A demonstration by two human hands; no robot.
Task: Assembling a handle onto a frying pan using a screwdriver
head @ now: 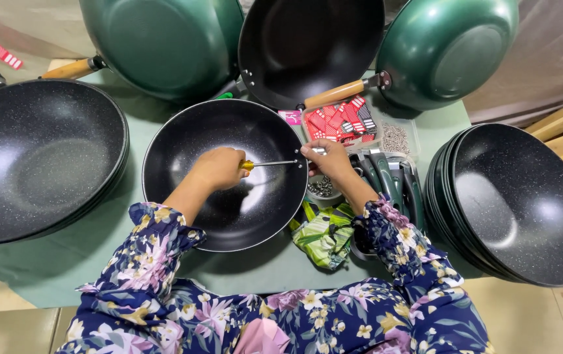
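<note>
Finished green woks point(163, 39) with wooden handles are leaning at the back, while stacks of bare black pans point(524, 203) are waiting at both sides, so much seems left. The centre wok point(222, 174) is lying on the mat; the left hand point(219, 167) is gripping a screwdriver point(271, 164), the right hand point(327, 157) pinching a fitting at its rim.
</note>
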